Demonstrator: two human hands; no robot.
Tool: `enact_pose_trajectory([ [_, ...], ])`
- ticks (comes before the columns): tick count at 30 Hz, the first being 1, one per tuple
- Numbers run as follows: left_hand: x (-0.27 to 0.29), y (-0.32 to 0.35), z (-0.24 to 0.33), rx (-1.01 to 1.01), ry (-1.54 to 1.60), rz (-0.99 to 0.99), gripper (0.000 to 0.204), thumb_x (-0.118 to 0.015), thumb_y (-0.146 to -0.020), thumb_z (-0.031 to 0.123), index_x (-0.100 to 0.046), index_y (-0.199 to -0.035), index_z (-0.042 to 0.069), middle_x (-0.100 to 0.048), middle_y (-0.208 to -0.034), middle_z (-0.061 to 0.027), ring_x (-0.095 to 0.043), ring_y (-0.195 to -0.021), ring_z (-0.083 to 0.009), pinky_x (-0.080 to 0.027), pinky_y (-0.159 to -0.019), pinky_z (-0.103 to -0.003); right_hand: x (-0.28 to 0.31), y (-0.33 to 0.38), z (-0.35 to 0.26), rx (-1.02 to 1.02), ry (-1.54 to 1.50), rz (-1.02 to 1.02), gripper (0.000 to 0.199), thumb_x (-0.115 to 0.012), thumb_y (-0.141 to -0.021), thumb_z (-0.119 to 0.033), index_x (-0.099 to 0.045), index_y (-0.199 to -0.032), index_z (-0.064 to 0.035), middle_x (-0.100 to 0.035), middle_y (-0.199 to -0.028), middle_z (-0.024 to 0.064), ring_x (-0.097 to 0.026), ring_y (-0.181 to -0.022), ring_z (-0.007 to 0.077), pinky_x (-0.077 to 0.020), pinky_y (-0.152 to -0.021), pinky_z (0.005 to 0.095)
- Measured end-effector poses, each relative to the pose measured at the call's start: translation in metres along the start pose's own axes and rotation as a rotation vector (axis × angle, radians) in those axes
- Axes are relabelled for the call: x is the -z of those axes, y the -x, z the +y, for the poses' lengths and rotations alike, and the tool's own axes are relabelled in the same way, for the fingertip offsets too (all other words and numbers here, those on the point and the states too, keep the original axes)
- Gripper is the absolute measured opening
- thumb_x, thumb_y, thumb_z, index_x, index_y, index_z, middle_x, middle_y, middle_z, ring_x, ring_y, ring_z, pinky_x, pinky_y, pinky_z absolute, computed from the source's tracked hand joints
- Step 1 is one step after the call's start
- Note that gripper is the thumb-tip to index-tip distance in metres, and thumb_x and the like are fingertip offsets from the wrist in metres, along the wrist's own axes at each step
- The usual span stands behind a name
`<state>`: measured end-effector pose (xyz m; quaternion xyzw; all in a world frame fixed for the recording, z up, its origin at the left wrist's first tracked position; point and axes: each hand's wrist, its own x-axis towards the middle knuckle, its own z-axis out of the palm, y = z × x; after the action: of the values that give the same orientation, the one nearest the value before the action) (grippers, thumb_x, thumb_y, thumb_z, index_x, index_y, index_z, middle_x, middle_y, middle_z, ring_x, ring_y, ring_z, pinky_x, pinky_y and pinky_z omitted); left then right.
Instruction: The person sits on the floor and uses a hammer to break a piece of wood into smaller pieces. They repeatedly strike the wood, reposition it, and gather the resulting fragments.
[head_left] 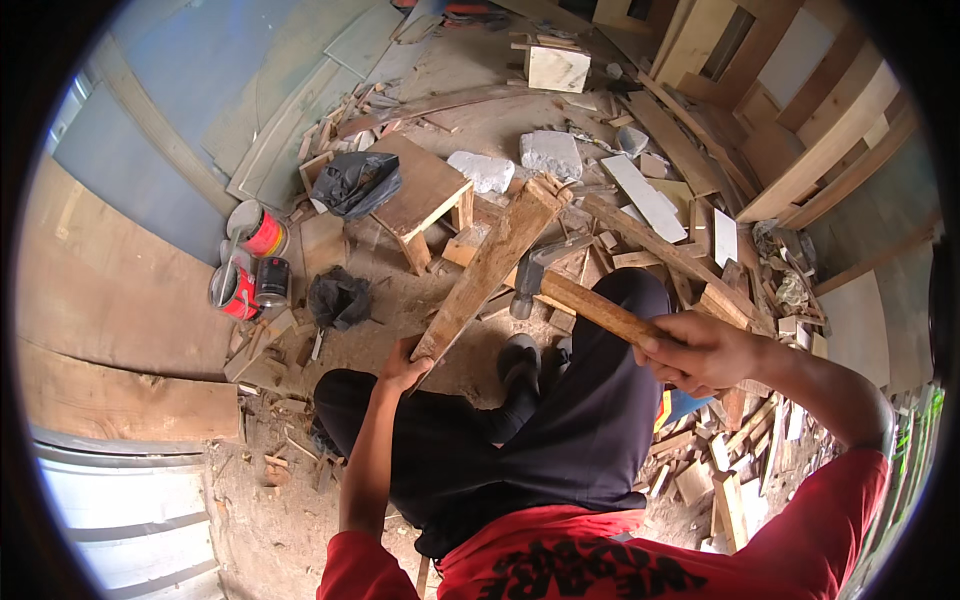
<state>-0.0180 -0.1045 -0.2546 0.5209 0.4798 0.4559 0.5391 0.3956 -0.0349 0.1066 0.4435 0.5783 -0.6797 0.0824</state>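
Observation:
My left hand [404,368] is closed around the near end of a rough wooden board [480,275], which slants up and away to the right. My right hand [697,352] grips the wooden handle of a claw hammer [590,305]. The dark hammer head lies just right of the board, about midway along it; whether the two touch I cannot tell. Beyond the board's far end are pale blocks [551,154] on the ground. Below the hammer my knees are bent, with my dark shoes [519,360] between them on the floor.
A low wooden table [415,185] with a black plastic bag [357,184] on it stands ahead on the left. Paint cans [258,232] sit by the left wall. Another black bag [339,298] lies on the floor. Scrap wood [700,480] is heaped at the right.

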Motion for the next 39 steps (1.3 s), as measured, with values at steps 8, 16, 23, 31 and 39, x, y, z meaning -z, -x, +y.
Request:
enact_pose_trajectory([
  [8, 0.005, -0.002, 0.014, 0.047, 0.135, 0.095, 0.090, -0.075, -0.068, 0.072, -0.065, -0.109, -0.008, -0.069, -0.092, -0.0152, -0.069, -0.081, -0.0217, -0.055, -0.069, -0.038, -0.033, -0.019, -0.025, 0.009, 0.003, 0.119, 0.034, -0.042, -0.107, -0.036, -0.048, -0.101, -0.0031, -0.039, -0.066, -0.0020, -0.032, -0.046, 0.0038, -0.0282, -0.038, 0.0226],
  [16, 0.006, -0.001, -0.005, 0.024, 0.006, 0.216, 0.090, -0.069, -0.073, 0.074, -0.064, -0.106, -0.010, -0.069, -0.091, -0.0155, -0.066, -0.084, -0.0220, -0.052, -0.070, -0.038, -0.064, -0.033, -0.036, -0.072, -0.049, 0.205, 0.037, -0.044, -0.106, -0.038, -0.052, -0.100, -0.0020, -0.044, -0.065, -0.0012, -0.038, -0.044, 0.0052, -0.0338, -0.037, 0.0239],
  [23, 0.009, -0.020, -0.032, 0.319, -0.161, 0.169, 0.094, -0.053, -0.085, 0.074, -0.055, -0.123, -0.012, -0.060, -0.120, -0.0223, -0.056, -0.113, -0.0288, -0.044, -0.096, -0.041, -0.013, -0.084, -0.048, -0.037, -0.150, 0.166, 0.034, -0.053, -0.101, -0.031, -0.057, -0.099, 0.0019, -0.054, -0.070, 0.0018, -0.045, -0.045, 0.0061, -0.0359, -0.035, 0.0220],
  [31, -0.061, -0.053, -0.059, 0.462, -0.339, 0.377, 0.092, -0.044, -0.090, 0.075, -0.063, -0.118, -0.011, -0.066, -0.110, -0.0295, -0.065, -0.106, -0.0395, -0.048, -0.089, -0.045, 0.062, -0.214, -0.059, -0.156, -0.553, 0.313, 0.035, -0.057, -0.098, -0.021, -0.046, -0.114, 0.0077, -0.063, -0.099, 0.0234, -0.055, -0.058, 0.0123, -0.0481, -0.045, 0.0205],
  [39, -0.075, -0.093, -0.119, 0.599, -0.621, 0.302, 0.093, -0.030, -0.096, 0.072, -0.059, -0.122, -0.011, -0.064, -0.114, -0.0322, -0.063, -0.105, -0.0456, -0.049, -0.087, -0.047, 0.086, -0.281, -0.062, 0.200, -0.737, 0.364, 0.042, -0.054, -0.096, -0.023, -0.039, -0.124, 0.0045, -0.048, -0.128, 0.0243, -0.050, -0.116, 0.0374, -0.0419, -0.100, 0.0706],
])
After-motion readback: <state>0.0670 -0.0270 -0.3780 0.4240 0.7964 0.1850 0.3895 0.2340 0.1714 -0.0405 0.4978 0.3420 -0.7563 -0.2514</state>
